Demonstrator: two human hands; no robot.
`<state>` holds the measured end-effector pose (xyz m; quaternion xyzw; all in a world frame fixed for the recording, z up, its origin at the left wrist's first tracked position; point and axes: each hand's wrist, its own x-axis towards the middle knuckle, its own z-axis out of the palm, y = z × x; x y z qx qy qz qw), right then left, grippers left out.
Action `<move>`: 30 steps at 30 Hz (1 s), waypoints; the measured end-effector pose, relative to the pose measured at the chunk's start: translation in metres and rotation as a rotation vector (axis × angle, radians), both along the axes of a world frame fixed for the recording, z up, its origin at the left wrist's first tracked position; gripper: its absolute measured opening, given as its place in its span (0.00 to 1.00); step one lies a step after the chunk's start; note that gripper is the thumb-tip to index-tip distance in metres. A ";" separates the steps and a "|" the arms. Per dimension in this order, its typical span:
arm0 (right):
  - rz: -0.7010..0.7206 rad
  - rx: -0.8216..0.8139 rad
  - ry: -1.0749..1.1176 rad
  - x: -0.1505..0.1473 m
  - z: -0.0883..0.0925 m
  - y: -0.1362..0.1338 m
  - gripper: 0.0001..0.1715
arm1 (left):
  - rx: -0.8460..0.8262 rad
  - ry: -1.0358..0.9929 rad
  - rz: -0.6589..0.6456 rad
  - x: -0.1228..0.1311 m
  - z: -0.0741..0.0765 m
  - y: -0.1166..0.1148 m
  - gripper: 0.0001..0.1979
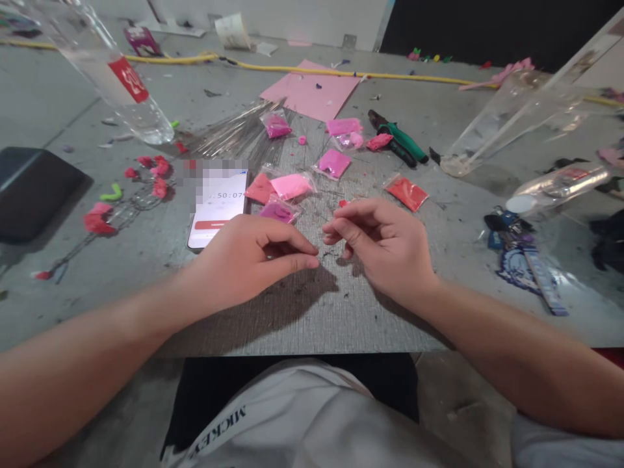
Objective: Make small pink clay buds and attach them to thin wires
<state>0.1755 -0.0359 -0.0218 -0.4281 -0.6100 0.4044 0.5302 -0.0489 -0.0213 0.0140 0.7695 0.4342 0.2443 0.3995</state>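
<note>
Left hand (253, 257) and right hand (385, 244) pinch a thin, barely visible wire (324, 252).

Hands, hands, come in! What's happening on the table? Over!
Left hand and right hand both pinched shut, close together. Whatever's pinched is too thin to make out. Pink packets and phone just beyond, nothing blocking.

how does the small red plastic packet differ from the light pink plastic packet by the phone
The small red plastic packet lies alone, beyond the right hand; the light pink plastic packet sits in a cluster, touching a salmon plastic packet. The red one looks flat, the pink one puffier. Both are small clear bags of coloured material on the grey table.
</note>
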 end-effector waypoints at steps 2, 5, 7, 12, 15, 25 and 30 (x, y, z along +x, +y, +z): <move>0.019 0.023 -0.003 0.001 0.002 0.000 0.09 | 0.053 0.021 -0.042 -0.001 0.001 0.000 0.08; 0.068 0.055 -0.018 0.003 0.004 -0.002 0.09 | 0.137 0.048 -0.078 -0.002 0.001 0.001 0.12; 0.076 0.067 -0.042 0.004 0.004 -0.003 0.08 | 0.185 0.057 -0.096 -0.003 -0.001 0.002 0.12; -0.001 0.113 -0.109 0.004 -0.001 -0.005 0.08 | 0.238 0.121 -0.156 -0.002 -0.007 0.004 0.09; -0.016 0.122 -0.113 0.004 -0.002 -0.007 0.10 | 0.218 0.136 -0.202 -0.002 -0.010 0.003 0.09; 0.167 0.064 -0.263 0.005 0.004 -0.004 0.08 | 0.421 0.374 -0.428 -0.004 -0.025 0.012 0.05; 0.316 0.233 -0.506 0.011 0.004 0.006 0.08 | 0.386 0.503 -0.435 -0.014 -0.018 0.026 0.14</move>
